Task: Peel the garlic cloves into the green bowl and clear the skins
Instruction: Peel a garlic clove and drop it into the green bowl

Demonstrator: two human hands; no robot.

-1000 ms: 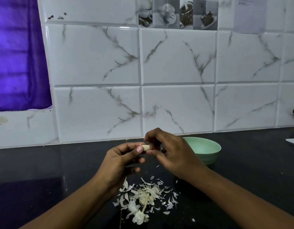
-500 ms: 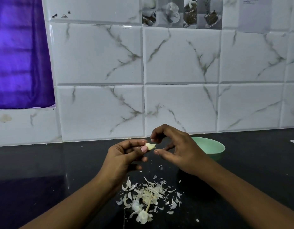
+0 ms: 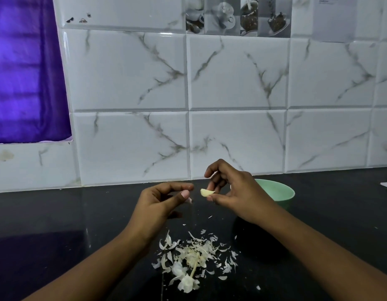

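While the garlic clove (image 3: 207, 192) is up in the air just left of the green bowl (image 3: 282, 192), it sits between the thumb and the fingertips of the right hand (image 3: 238, 197), pinched near its blunt end with the pointed tip facing away from the bowl. The left hand (image 3: 160, 203), a little further from the bowl on the same side, has its fingers curled, and thumb and forefinger appear to nip a small scrap of skin (image 3: 190, 200). The clove looks bare and pale, so I judge it close to ready for the bowl, whose inside cannot be seen from here. A peeled clove is light, firm and slightly tacky; a fingertip pinch across its thick middle should hold it, and squeezing the tapered end would likely make it squirt out. The pile of skins (image 3: 194, 259) lies on the dark counter (image 3: 57, 216), nearer the person than the bowl and to its left, with a dry stalk in its midst. Those skins are papery, nearly weightless and apt to scatter or cling, so they will want sweeping together with a cupped palm, not picking one by one. No brand or label shows on the bowl. High on the tiled wall (image 3: 238, 74) behind the bowl runs a strip of cup pictures (image 3: 236, 18), and beside it a pale sheet (image 3: 333, 18) carries print too small to read.
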